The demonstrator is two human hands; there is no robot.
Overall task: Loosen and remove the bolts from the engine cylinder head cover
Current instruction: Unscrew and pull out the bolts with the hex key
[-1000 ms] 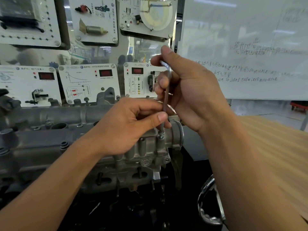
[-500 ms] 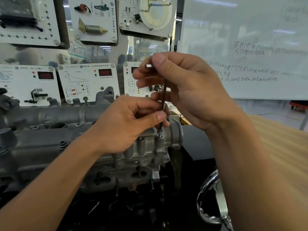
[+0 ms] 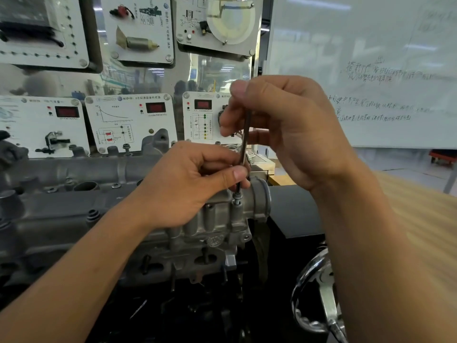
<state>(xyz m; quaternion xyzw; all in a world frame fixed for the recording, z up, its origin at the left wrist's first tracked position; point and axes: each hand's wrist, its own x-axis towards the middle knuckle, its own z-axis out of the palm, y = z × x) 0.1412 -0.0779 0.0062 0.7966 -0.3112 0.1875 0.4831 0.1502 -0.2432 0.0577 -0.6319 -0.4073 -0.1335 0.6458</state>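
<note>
We want the hex key (image 3: 244, 142) seated upright in the bolt (image 3: 237, 197) at the right end of the cylinder head cover (image 3: 103, 201), turning it lightly so it does not slip out. Our left hand (image 3: 188, 186) pinches the lower shaft just above the bolt. Our right hand (image 3: 291, 129) curls its fingers round the top.

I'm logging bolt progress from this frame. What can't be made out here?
Head view, hex key: its top end is hidden inside the right hand.
Head view, bolt: too small to tell how far it is unscrewed; the left hand covers the key just above it.
Head view, whiteboard: writing too blurred to read.
</note>
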